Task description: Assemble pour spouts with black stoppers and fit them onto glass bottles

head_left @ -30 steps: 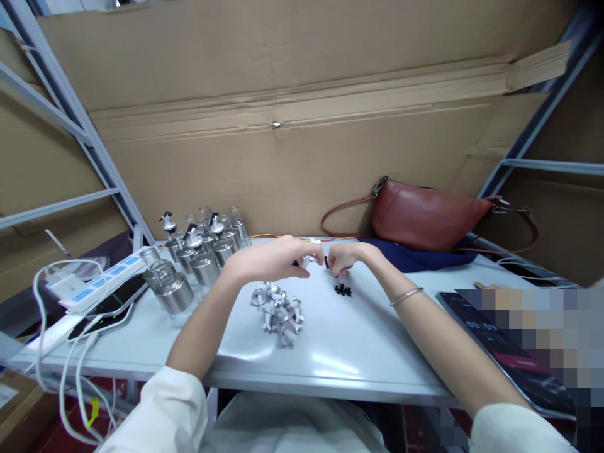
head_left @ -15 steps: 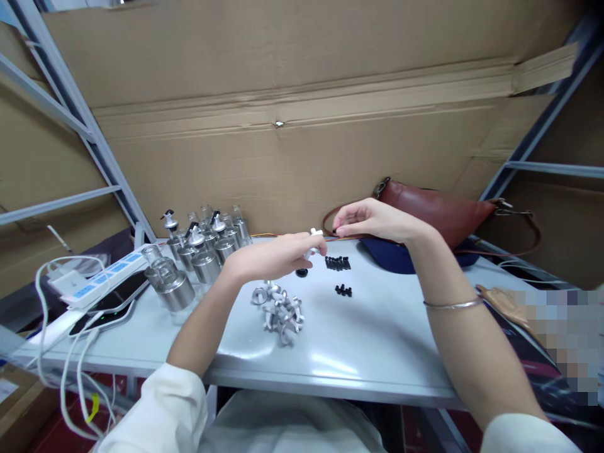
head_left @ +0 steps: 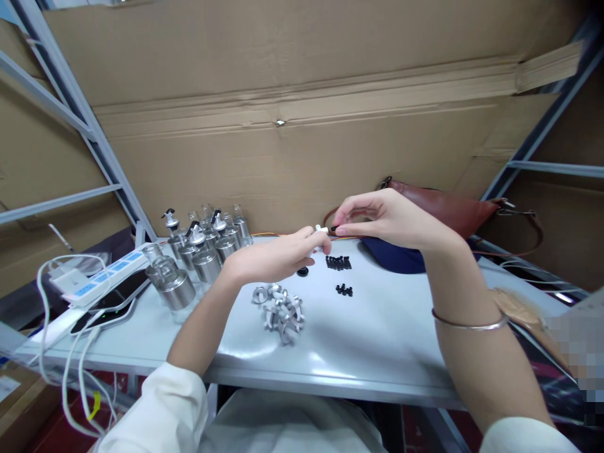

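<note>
My left hand (head_left: 276, 257) is closed around a small white and silver spout part (head_left: 319, 230), held above the grey table (head_left: 377, 340). My right hand (head_left: 382, 217) is raised beside it, pinching a tiny black piece (head_left: 333, 229) at the spout's tip. Under the hands lie a row of small black pieces (head_left: 338, 262), a smaller black cluster (head_left: 343, 290) and a single black ring (head_left: 302, 272). A pile of silver spout parts (head_left: 280, 308) sits nearer me.
Several glass bottles with steel bases (head_left: 198, 251) stand at the left. Further left lie a white power strip (head_left: 101, 277), cables and a dark device (head_left: 106, 308). A brown leather bag (head_left: 443, 211) on blue cloth rests at the back right. Cardboard walls the rear.
My right hand rose from the table's black pieces, holding one pinched, and came to the tip of the spout part in my left hand. The left hand lifted slightly.
</note>
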{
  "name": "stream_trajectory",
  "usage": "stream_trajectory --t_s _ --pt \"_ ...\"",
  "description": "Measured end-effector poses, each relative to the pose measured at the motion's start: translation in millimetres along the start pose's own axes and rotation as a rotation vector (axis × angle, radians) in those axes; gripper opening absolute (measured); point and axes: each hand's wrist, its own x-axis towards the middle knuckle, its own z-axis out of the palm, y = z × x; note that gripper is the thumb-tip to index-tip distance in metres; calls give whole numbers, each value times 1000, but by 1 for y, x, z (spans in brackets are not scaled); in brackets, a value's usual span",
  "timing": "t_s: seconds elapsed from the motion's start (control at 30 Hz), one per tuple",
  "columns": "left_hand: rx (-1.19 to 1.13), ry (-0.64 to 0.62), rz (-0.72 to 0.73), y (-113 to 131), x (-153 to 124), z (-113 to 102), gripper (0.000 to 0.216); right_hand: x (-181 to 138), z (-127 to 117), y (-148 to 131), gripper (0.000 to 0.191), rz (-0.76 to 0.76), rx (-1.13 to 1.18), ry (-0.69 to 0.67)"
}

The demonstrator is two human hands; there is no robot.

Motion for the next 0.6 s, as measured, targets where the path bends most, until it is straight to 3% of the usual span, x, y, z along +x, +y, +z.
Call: stream_trajectory --t_s 0.6 --pt "37 25 92 12 -11 0 19 -2 14 -13 23 -113 -18 106"
